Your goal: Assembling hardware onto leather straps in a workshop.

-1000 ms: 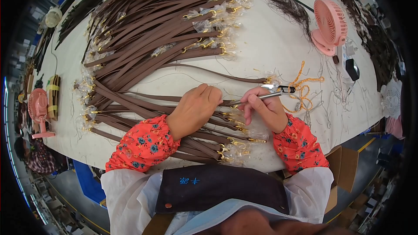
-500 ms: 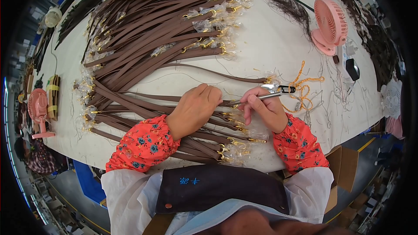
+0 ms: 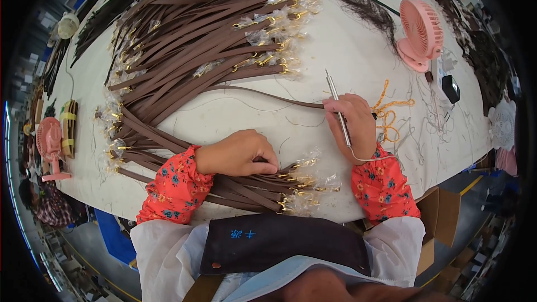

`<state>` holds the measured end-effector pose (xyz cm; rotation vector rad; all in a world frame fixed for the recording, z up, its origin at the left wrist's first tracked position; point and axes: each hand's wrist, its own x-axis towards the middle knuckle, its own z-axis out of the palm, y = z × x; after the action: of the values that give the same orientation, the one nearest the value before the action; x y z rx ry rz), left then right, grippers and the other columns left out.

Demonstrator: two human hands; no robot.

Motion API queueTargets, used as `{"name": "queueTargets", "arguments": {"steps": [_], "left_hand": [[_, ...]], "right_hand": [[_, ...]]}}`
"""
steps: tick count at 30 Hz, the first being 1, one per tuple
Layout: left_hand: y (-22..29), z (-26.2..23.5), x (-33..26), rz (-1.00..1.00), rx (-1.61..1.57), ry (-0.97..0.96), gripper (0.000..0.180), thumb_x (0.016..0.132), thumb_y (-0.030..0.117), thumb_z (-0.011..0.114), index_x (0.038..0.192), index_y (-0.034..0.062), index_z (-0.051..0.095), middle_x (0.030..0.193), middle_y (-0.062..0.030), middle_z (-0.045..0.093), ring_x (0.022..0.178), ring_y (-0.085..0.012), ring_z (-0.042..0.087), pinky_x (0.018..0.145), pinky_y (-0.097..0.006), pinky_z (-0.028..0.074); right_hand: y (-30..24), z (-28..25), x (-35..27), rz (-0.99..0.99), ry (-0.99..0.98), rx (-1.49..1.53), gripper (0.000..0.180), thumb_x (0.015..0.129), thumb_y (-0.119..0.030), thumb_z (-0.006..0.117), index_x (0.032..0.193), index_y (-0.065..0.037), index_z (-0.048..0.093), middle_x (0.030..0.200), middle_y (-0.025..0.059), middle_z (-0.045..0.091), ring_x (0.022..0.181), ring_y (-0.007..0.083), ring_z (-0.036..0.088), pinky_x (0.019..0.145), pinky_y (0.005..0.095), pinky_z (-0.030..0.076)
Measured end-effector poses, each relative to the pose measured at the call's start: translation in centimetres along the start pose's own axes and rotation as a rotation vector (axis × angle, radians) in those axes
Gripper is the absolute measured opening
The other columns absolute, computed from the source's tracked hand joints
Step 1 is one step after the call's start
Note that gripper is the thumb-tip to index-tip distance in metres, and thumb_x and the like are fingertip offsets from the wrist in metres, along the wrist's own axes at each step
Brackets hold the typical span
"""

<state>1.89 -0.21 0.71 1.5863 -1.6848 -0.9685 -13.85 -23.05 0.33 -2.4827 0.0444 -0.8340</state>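
While right grip point(image 3: 358, 125) clasps metal rod point(image 3: 334, 91) | left grip point(image 3: 240, 153) over flat straps point(image 3: 241, 189), closure unclear

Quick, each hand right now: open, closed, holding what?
Left hand: fingers curled over brown straps; whether it grips any cannot be told.
Right hand: closed, holding a corded silver pen-shaped tool.

I count two hands point(image 3: 238, 153), one metal pen point(image 3: 338, 109), two pink fans point(image 3: 421, 29) at two and nine o'clock; brown straps point(image 3: 196, 64), uncountable.
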Motion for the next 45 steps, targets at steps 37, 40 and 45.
{"name": "queueTargets", "arguments": {"steps": [37, 40, 45], "left_hand": [[1.9, -12.0, -11.6, -0.644, 1.004, 1.037, 0.017, 0.087, 0.018, 0.071, 0.083, 0.0032, 0.064, 0.058, -0.0111, 0.057, 0.050, -0.0259, 0.056, 0.052, -0.035, 0.044], [0.0, -10.5, -8.9, -0.486, 1.019, 0.884, 0.014, 0.083, 0.013, 0.070, 0.090, 0.0041, 0.062, 0.082, -0.0136, 0.063, 0.080, -0.0338, 0.061, 0.070, -0.043, 0.048], [1.2, -3.5, -1.0, -0.089, 0.448, 0.385, 0.022, 0.085, 0.013, 0.069, 0.102, 0.0021, 0.060, 0.100, -0.0138, 0.059, 0.093, -0.0351, 0.058, 0.084, -0.041, 0.047]], "right_hand": [[0.0, 1.3, -0.9, 0.148, -0.154, 0.435, 0.022, 0.088, 0.002, 0.064, 0.106, -0.006, 0.054, 0.105, 0.0121, 0.068, 0.080, 0.0197, 0.066, 0.072, 0.0296, 0.052], [0.2, 1.3, -1.0, 0.066, -0.187, 0.340, 0.024, 0.088, 0.003, 0.063, 0.109, -0.005, 0.054, 0.109, 0.0124, 0.067, 0.086, 0.0140, 0.064, 0.079, 0.0262, 0.051], [-0.1, 1.1, -1.1, 0.119, -0.218, 0.437, 0.024, 0.087, 0.000, 0.064, 0.110, -0.005, 0.056, 0.103, 0.0129, 0.066, 0.083, 0.0256, 0.065, 0.075, 0.0328, 0.051]]}}
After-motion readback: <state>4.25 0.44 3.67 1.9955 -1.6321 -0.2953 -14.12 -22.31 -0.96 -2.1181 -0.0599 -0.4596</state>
